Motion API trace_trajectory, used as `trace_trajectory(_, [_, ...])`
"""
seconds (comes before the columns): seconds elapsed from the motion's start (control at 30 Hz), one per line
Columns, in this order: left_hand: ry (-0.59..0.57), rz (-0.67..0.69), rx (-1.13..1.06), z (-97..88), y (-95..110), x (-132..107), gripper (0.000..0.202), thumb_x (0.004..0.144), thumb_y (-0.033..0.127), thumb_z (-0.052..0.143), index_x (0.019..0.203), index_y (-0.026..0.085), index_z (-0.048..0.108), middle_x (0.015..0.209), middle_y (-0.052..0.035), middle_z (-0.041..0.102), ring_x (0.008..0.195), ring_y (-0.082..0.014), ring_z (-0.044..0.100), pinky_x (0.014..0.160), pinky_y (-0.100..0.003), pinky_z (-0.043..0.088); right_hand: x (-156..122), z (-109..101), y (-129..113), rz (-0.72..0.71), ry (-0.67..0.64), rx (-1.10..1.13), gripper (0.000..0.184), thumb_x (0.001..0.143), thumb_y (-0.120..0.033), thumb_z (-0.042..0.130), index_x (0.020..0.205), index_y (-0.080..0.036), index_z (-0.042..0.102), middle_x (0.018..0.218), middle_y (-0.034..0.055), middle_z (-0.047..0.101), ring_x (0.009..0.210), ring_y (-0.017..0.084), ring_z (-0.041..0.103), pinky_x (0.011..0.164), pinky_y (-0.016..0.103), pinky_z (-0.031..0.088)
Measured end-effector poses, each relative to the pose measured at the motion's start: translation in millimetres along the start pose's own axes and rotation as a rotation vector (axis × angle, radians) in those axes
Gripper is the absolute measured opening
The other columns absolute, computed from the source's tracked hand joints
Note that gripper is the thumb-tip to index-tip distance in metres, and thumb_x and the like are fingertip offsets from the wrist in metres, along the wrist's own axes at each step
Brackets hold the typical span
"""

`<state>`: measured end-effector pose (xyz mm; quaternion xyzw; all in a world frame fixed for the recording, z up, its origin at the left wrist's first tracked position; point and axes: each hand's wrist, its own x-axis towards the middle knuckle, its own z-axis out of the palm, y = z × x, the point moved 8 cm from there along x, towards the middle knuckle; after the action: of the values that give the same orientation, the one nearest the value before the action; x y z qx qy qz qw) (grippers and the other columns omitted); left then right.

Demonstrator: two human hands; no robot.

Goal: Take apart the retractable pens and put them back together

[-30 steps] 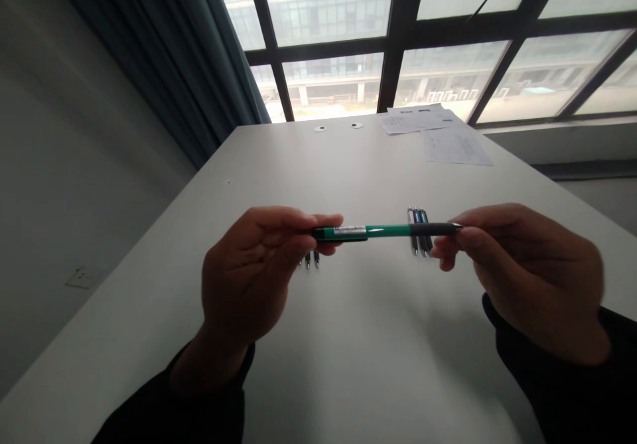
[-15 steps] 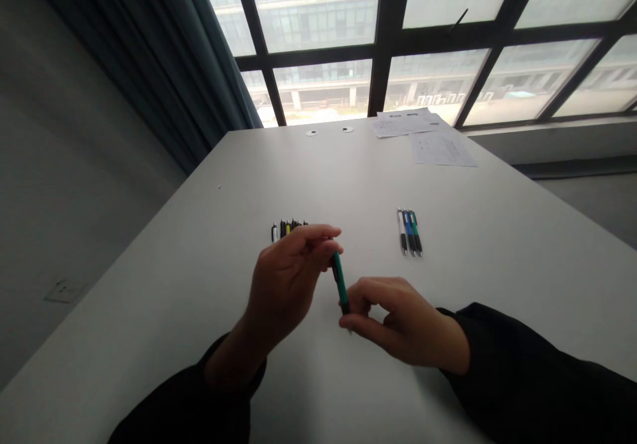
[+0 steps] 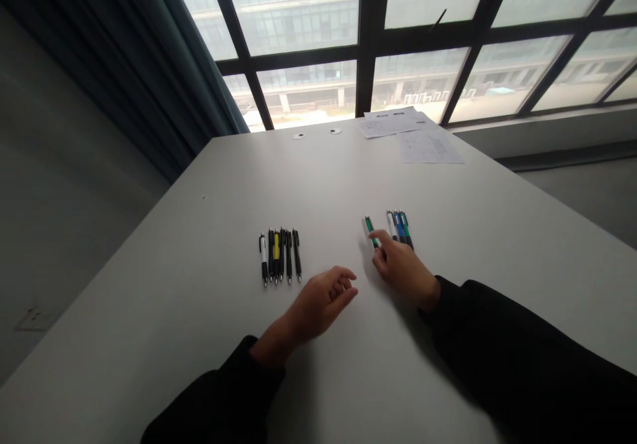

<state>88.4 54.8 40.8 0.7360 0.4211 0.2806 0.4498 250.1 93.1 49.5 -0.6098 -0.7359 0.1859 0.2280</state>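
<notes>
My right hand (image 3: 399,268) is closed on a green pen (image 3: 371,230), its lower end hidden by the fingers. Just right of it lie a white pen (image 3: 391,223), a blue pen (image 3: 399,223) and another green pen (image 3: 406,229) side by side, partly covered by that hand. My left hand (image 3: 323,301) hovers over the table with curled fingers apart, holding nothing. Left of it is a row of click pens: a white and black pen (image 3: 263,258), a yellow and black pen (image 3: 276,255) and several black pens (image 3: 297,255).
The white table (image 3: 209,338) reaches to the window (image 3: 308,92). Paper sheets (image 3: 430,145) lie at its far right, near two round cable-hole covers (image 3: 335,131). A dark curtain (image 3: 164,66) hangs at the left.
My left hand has let go of the green pen and moved down. My right hand has carried the pen forward and right, beside the three pens. The view has shifted slightly.
</notes>
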Motion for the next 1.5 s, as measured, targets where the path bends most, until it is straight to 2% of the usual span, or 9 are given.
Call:
trace_trajectory(0.1, [-0.019,-0.006,0.037,-2.6,0,3,0.019,0.093,0.031,0.059,0.104,0.016,0.064,0.079,-0.0008,0.064,0.072,-0.0129,0.059,0.070,-0.025,0.048,-2,6,-5,-0.036,-0.065,-0.136,0.021,0.094,-0.014,0.043,0.099,-0.014,0.063,0.089,0.0107,0.068,0.080,0.020,0.065,0.073,0.028,0.043])
trace_trajectory(0.17, [-0.033,-0.006,0.054,-2.2,-1,4,0.018,0.093,0.030,0.059,0.103,0.016,0.065,0.080,-0.0012,0.064,0.073,-0.0131,0.059,0.071,-0.025,0.049,-4,8,-8,-0.049,-0.098,-0.217,0.019,0.096,-0.018,0.044,0.094,-0.014,0.062,0.089,0.0115,0.067,0.078,0.020,0.065,0.070,0.028,0.042])
trace_trajectory(0.33, [-0.052,-0.003,0.099,0.9,-1,6,0.015,0.093,0.028,0.059,0.099,0.016,0.066,0.081,-0.0015,0.064,0.073,-0.0131,0.059,0.072,-0.025,0.049,-11,9,-12,-0.096,-0.155,-0.341,0.018,0.096,-0.027,0.050,0.099,-0.012,0.060,0.096,0.0125,0.067,0.079,0.020,0.066,0.069,0.027,0.043])
trace_trajectory(0.6, [-0.060,-0.004,0.149,2.2,4,11,0.014,0.094,0.028,0.058,0.098,0.017,0.066,0.082,-0.0018,0.065,0.073,-0.0135,0.059,0.070,-0.025,0.048,-12,4,11,-0.111,-0.187,-0.434,0.028,0.102,-0.017,0.036,0.119,-0.012,0.058,0.103,0.0133,0.071,0.085,0.020,0.070,0.073,0.027,0.049])
trace_trajectory(0.73, [-0.062,-0.003,0.166,4.5,3,13,0.013,0.094,0.028,0.057,0.096,0.018,0.066,0.082,-0.0017,0.065,0.073,-0.0136,0.059,0.071,-0.025,0.048,-9,0,21,-0.075,-0.178,-0.480,0.030,0.104,-0.017,0.033,0.121,-0.012,0.057,0.110,0.0163,0.072,0.088,0.021,0.073,0.071,0.027,0.050])
trace_trajectory(1.0, [-0.073,0.002,0.189,8.0,4,14,0.013,0.095,0.027,0.056,0.094,0.018,0.065,0.080,-0.0009,0.063,0.071,-0.0132,0.057,0.070,-0.025,0.047,-10,-5,25,0.011,-0.186,-0.557,0.024,0.102,-0.015,0.035,0.107,-0.014,0.059,0.093,0.0130,0.075,0.078,0.024,0.075,0.057,0.026,0.046])
trace_trajectory(1.23, [-0.075,0.013,0.173,10.1,2,14,0.013,0.096,0.028,0.055,0.094,0.019,0.064,0.081,-0.0005,0.063,0.072,-0.0131,0.057,0.070,-0.025,0.046,-9,-9,28,0.085,-0.201,-0.606,0.022,0.098,-0.008,0.036,0.106,-0.016,0.056,0.082,0.0112,0.075,0.074,0.025,0.076,0.057,0.026,0.047])
trace_trajectory(1.37, [-0.082,0.015,0.173,10.9,2,15,0.014,0.096,0.028,0.055,0.093,0.019,0.064,0.081,-0.0010,0.063,0.072,-0.0134,0.056,0.069,-0.025,0.046,-9,-10,27,0.094,-0.215,-0.613,0.027,0.092,-0.001,0.040,0.109,-0.016,0.054,0.083,0.0111,0.076,0.075,0.025,0.077,0.058,0.025,0.047])
trace_trajectory(1.5, [-0.077,0.018,0.181,10.3,3,15,0.014,0.095,0.028,0.055,0.092,0.018,0.065,0.081,-0.0006,0.063,0.072,-0.0131,0.056,0.070,-0.025,0.045,-10,-9,28,0.099,-0.219,-0.619,0.029,0.092,-0.002,0.040,0.115,-0.016,0.053,0.082,0.0119,0.076,0.074,0.026,0.077,0.060,0.026,0.049])
